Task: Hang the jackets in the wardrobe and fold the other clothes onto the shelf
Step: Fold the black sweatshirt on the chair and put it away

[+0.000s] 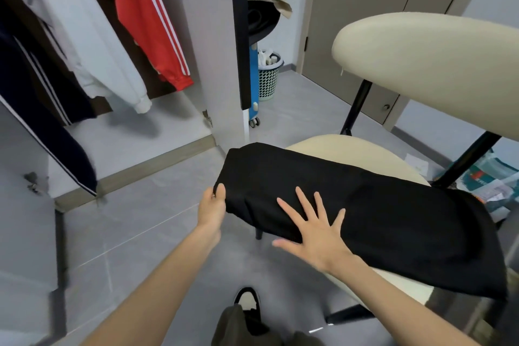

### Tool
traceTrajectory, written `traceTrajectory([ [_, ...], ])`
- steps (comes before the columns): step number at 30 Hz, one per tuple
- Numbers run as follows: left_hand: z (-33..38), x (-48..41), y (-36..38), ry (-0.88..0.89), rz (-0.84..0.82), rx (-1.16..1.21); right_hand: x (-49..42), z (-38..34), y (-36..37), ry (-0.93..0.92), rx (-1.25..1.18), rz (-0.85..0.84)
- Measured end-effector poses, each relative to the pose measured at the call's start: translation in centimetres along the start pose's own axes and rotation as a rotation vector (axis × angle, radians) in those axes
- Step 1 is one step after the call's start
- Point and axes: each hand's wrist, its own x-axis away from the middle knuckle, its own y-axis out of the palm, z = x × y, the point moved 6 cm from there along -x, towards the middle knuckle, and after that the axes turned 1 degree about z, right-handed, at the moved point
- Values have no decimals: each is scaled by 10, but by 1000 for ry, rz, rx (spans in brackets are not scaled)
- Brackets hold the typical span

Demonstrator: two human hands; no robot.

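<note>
A black garment (379,205), folded into a long strip, lies across the cream seat of a chair (362,149). My left hand (212,211) pinches the garment's near left corner, thumb on top. My right hand (314,230) lies flat on the cloth with fingers spread. In the open wardrobe (168,126) at the upper left hang a red jacket with white stripes (146,17), a white jacket (92,45) and a dark navy jacket (36,109).
The chair's cream backrest (427,64) fills the upper right. A wardrobe door (219,45) stands open ahead. Behind it are a blue suitcase (253,78) and a teal laundry basket (268,76). Bags lie on the floor at right (488,185). My shoe (248,300) is on grey tiles.
</note>
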Motion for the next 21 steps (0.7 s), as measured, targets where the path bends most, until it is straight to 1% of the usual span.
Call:
traceTrajectory([
  [3,5,-5,-2,-1,28,61,6,17,-1,72,140,-38],
  [6,-2,-7,-3,-22,57,42,10,31,-2,141,113,-68],
  [8,-10,-8,-6,3,98,-87,11,33,0,141,60,-100],
  [11,-16,-8,-9,5,96,-397,13,36,0,110,6,-173],
  [13,-5,-4,-11,4,142,-500,16,40,-2,72,-61,-218],
  [14,5,0,-10,35,195,-542,18,42,-7,62,-131,-224],
  [15,18,7,-6,104,250,-596,20,45,-12,56,-209,-209],
  [16,32,16,3,214,272,-648,21,51,-19,56,-267,-167],
  [17,46,27,19,350,243,-686,22,59,-28,63,-280,-101],
  [19,68,53,66,588,68,-769,27,83,-47,123,-190,54],
  [21,76,81,120,713,-146,-845,37,115,-63,253,-114,179],
])
